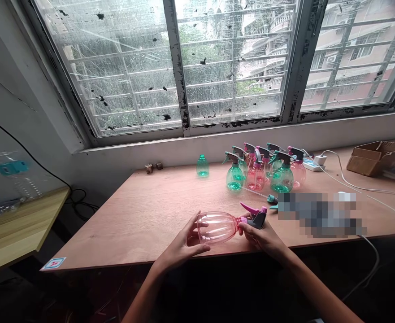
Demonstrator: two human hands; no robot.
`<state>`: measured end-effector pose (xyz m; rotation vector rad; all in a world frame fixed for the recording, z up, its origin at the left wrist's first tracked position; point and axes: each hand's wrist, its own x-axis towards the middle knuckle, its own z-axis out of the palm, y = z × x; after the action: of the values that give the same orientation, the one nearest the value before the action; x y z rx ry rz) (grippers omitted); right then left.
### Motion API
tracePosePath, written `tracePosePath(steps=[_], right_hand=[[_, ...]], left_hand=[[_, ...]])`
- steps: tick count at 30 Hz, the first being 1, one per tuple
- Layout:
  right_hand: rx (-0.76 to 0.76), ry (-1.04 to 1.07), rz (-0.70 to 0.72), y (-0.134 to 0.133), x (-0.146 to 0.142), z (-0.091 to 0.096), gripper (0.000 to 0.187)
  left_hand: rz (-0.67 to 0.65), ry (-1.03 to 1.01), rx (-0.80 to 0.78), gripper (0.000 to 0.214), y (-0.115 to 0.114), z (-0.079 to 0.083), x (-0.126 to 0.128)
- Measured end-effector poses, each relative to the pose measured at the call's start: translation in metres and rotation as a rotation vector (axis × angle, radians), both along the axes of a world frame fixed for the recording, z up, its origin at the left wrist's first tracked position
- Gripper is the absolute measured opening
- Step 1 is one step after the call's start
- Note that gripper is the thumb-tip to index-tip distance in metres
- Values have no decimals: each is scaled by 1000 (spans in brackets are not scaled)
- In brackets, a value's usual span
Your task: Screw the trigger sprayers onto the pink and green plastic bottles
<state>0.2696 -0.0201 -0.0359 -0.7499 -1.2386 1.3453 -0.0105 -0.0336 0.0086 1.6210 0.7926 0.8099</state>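
Since the ribbed pink plastic spray bottle (217,227) looks light and slick, the left hand (184,237) cradles its body, the right hand (258,236) its neck.

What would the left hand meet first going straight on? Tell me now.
The pink plastic spray bottle: the fingers of the left hand lie against its body, so nothing stands between them.

1. Left hand (183,242): bare and slim, with long, narrow fingers (193,224).
2. Right hand (262,237): bare and slim, matching the other.
3. Left forearm (143,291): bare, thin, tapering toward the wrist, reaching the near edge of the view.
4. Right forearm (318,285): bare, long and slender, running off toward the near right corner.
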Motion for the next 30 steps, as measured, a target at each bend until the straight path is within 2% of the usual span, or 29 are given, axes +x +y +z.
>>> tracePosePath(steps=[8, 14, 24, 28, 30], right_hand=[[-5, -3, -6, -1, 0, 3, 28], [-12, -5, -12, -3, 0, 5, 31], [8, -1, -19, -1, 0, 2, 28], [10, -3, -23, 0, 0, 1, 29], [11, -5, -23, 0, 0, 2, 28]], left_hand=[[9, 5, 35, 103, 2, -2, 0], [5, 4, 1, 88, 0, 2, 0], [-21, -35, -6, 107, -1, 2, 2], [-27, -23, -20, 90, -1, 3, 1], [-26, -14, -19, 89, -1, 3, 1]])
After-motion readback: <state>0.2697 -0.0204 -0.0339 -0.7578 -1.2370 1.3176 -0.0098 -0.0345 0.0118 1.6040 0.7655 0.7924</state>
